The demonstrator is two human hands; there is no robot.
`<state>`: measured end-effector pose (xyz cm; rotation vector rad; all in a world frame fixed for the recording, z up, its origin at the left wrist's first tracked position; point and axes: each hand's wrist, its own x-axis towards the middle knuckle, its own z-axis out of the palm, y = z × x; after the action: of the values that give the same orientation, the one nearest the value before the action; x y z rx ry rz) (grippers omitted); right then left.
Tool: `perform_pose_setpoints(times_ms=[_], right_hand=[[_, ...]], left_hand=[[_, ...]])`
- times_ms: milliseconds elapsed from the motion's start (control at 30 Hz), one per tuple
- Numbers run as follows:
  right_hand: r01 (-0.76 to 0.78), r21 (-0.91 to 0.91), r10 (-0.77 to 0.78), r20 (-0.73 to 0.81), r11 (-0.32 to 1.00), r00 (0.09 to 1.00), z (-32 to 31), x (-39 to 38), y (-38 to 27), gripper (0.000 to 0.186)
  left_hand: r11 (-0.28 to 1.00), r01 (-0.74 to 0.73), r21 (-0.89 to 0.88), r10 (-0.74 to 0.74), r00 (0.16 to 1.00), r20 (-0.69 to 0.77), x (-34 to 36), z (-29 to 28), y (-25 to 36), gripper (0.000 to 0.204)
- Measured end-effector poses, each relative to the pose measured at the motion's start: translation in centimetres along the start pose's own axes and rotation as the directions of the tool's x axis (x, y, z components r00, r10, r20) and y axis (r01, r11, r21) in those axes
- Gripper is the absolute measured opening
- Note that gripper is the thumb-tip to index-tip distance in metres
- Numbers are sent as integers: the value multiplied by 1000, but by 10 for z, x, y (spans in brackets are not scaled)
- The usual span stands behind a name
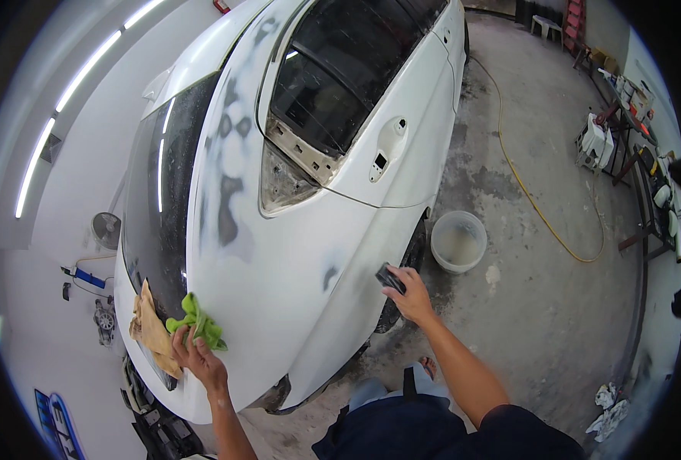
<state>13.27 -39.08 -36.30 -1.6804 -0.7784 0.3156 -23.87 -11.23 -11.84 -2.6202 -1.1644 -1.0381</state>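
A white car body (294, 253) with grey sanded patches fills the middle of the view. At its rear, my left hand (199, 359) has its fingers curled on a crumpled green cloth (196, 320). Just left of that cloth, a tan cloth (153, 331) lies draped over the car beside the dark rear glass (156, 199). My right hand (412, 297) grips a dark sanding block (389, 277) near the car's side, above the wheel. The block's underside is hidden.
A translucent bucket (459, 244) of cloudy liquid stands on the floor beside the wheel. A yellow hose (521, 173) runs across the concrete. Benches loaded with tools (650, 178) line the right wall. Black car parts (160, 425) and a fan (106, 230) are at the left.
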Motion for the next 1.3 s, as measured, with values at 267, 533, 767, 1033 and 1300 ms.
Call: perform_pose_setpoints(times_ms=[267, 533, 767, 1033, 1300], right_hand=[[180, -157, -233, -451, 971, 862, 106, 134, -85, 50], [448, -178, -482, -295, 876, 825, 124, 106, -97, 45], [-91, -230, -10, -403, 969, 915, 172, 56, -146, 46], [-288, -54, 206, -576, 956, 791, 158, 97, -168, 47], [-289, -195, 114, -610, 937, 784, 146, 136, -149, 45]], left_hand=[[576, -769, 276, 786, 614, 72, 83, 62, 45, 23], [433, -891, -139, 816, 321, 481, 198, 90, 116, 31], [148, -972, -184, 940, 80, 332, 215, 129, 160, 7], [200, -961, -191, 895, 99, 436, 220, 194, 199, 12], [268, -953, -139, 877, 182, 444, 231, 198, 215, 20]])
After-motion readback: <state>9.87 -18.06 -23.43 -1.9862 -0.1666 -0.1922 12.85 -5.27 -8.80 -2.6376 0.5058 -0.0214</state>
